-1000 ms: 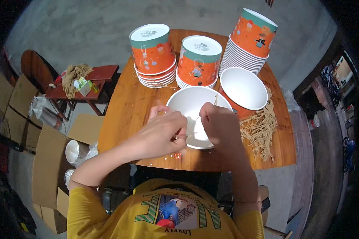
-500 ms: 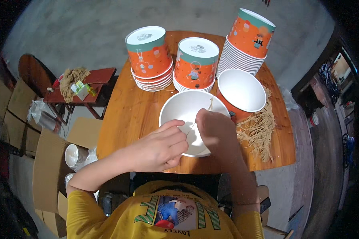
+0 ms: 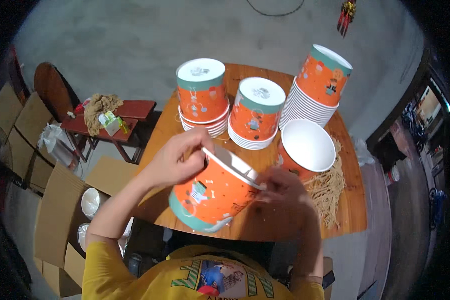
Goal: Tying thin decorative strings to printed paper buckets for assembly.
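Your left fingers (image 3: 199, 137) pinch the rolled rim (image 3: 233, 172) of a smooth, tapered paper tub (image 3: 212, 195) above the table (image 3: 354, 212), its long axis slanting, mouth up-right, base lower left. Your right fingers (image 3: 275, 179) blur beside the rim; their grip is unclear.

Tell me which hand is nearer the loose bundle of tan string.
Right. The right hand is just left of the tan string bundle; the left hand is farther left, gripping the tilted orange paper bucket.

The right hand (image 3: 283, 188) is blurred, the tilted tub (image 3: 216, 192) hiding its inner base
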`<action>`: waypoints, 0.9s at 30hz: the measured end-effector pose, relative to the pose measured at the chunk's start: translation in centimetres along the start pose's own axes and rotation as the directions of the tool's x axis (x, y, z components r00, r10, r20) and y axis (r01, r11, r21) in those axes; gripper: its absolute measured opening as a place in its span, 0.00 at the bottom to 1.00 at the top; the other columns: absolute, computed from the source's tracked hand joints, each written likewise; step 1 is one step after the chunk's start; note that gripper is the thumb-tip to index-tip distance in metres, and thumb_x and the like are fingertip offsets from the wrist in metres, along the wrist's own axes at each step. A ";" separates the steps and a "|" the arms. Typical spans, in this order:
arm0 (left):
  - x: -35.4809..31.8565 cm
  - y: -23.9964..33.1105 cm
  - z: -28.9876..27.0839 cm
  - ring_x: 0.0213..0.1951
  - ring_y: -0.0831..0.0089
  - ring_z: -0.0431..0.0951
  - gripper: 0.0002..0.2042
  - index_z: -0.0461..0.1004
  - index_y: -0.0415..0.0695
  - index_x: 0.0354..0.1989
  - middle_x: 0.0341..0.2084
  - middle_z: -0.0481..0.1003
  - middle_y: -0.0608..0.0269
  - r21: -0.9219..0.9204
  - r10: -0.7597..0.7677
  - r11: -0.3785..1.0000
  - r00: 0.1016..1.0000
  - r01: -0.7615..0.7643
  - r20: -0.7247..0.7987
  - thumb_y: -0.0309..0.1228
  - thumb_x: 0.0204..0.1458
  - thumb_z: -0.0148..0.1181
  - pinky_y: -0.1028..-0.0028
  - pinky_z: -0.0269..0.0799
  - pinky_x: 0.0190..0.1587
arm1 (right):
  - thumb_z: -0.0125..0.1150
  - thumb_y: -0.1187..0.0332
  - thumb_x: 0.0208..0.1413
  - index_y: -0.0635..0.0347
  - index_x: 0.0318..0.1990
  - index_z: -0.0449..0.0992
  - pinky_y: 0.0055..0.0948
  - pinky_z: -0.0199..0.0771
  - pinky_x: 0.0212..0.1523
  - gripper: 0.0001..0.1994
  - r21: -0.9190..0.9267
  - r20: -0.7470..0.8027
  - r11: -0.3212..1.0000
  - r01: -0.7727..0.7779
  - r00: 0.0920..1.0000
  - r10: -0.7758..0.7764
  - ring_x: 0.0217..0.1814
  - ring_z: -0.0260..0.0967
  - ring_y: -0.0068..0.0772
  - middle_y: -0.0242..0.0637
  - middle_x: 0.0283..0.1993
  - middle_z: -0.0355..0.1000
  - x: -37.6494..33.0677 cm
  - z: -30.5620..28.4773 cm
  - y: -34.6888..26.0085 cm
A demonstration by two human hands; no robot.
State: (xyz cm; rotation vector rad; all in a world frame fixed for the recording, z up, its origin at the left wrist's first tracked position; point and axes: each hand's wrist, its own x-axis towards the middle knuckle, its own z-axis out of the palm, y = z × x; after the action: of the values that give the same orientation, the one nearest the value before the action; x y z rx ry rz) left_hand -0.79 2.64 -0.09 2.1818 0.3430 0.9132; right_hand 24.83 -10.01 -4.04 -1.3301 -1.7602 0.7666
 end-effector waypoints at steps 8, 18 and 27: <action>0.7 8.2 -6.2 0.40 0.70 0.73 0.08 0.68 0.37 0.40 0.34 0.69 0.61 0.108 0.108 0.992 0.900 -0.068 -0.423 0.25 0.54 0.49 0.70 0.70 0.41 | 0.52 0.63 0.62 0.57 0.30 0.65 0.16 0.58 0.22 0.10 0.588 -0.100 0.808 -0.030 0.989 0.109 0.21 0.61 0.17 0.28 0.19 0.62 11.0 1.9 -1.6; -0.8 12.9 8.4 0.52 0.61 0.68 0.14 0.69 0.43 0.52 0.46 0.70 0.52 -0.911 0.668 0.385 0.726 -0.147 0.164 0.29 0.59 0.48 0.69 0.62 0.57 | 0.52 0.62 0.61 0.57 0.42 0.69 0.25 0.73 0.35 0.09 0.948 -0.157 0.313 0.065 0.947 0.280 0.35 0.70 0.26 0.32 0.33 0.69 22.7 7.4 4.8; -0.8 10.9 13.3 0.49 0.61 0.69 0.14 0.70 0.42 0.49 0.43 0.71 0.52 -0.772 0.547 0.615 0.793 -0.164 0.268 0.30 0.56 0.50 0.67 0.64 0.54 | 0.50 0.66 0.61 0.62 0.50 0.67 0.15 0.63 0.29 0.14 0.441 -0.387 0.876 0.195 0.922 -0.011 0.35 0.67 0.20 0.35 0.42 0.70 11.7 8.6 9.8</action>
State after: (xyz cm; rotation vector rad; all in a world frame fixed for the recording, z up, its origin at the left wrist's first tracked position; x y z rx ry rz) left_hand 7.56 -12.35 0.95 1.6341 -0.6659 0.5185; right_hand 20.54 3.85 -13.89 -0.9591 -1.2257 0.7608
